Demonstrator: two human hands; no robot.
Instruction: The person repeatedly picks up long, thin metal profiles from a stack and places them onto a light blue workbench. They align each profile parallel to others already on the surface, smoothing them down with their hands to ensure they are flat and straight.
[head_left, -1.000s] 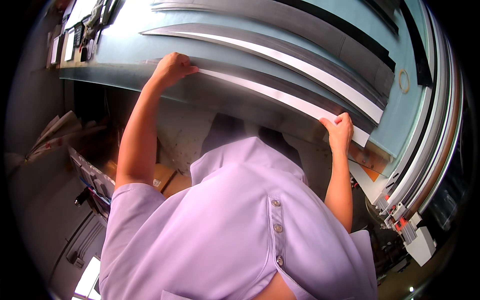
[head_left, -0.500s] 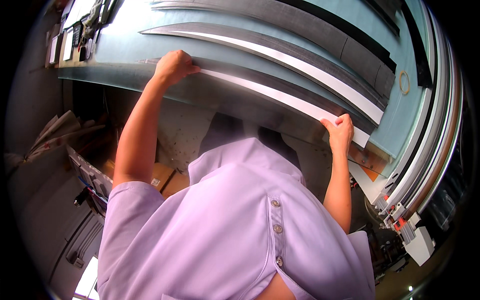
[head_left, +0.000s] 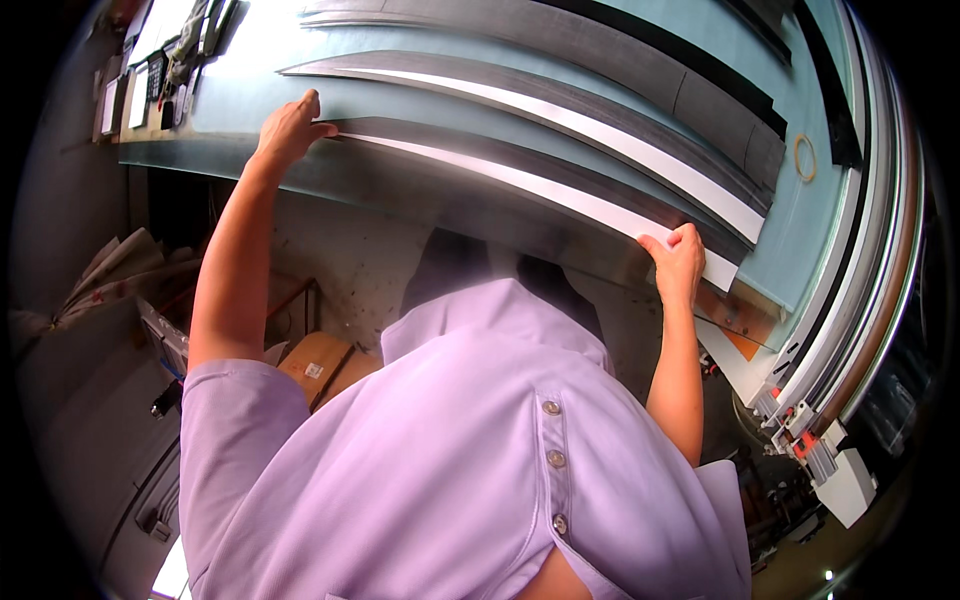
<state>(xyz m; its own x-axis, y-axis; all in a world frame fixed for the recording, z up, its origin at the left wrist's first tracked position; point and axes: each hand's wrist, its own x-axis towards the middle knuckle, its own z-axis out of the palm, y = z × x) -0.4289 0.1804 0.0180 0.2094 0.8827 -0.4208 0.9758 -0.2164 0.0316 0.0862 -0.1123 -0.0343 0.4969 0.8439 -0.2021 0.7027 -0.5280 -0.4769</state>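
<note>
A long, curved dark grey strip [head_left: 520, 165] with a white band along its near edge lies along the front of the glass-topped table [head_left: 240, 105]. At its narrow left end, my left hand [head_left: 288, 130] has its fingers bent and its thumb on the strip's edge. My right hand [head_left: 680, 264] pinches the white band close to the wide right end, thumb on top. Some fingertips of both hands are hidden. Just beyond lies a second dark strip [head_left: 560, 100] with a white band, untouched.
Wider dark grey pieces [head_left: 600, 55] lie farther back. A thin tan ring [head_left: 805, 158] rests at the right, by long metal rails [head_left: 880, 240]. Tools and a calculator [head_left: 156, 76] sit at the far left. Below the table stands a cardboard box [head_left: 318, 368].
My left hand has moved left along the strip toward its narrow end, showing more of the strip. My right hand has stayed nearly in place.
</note>
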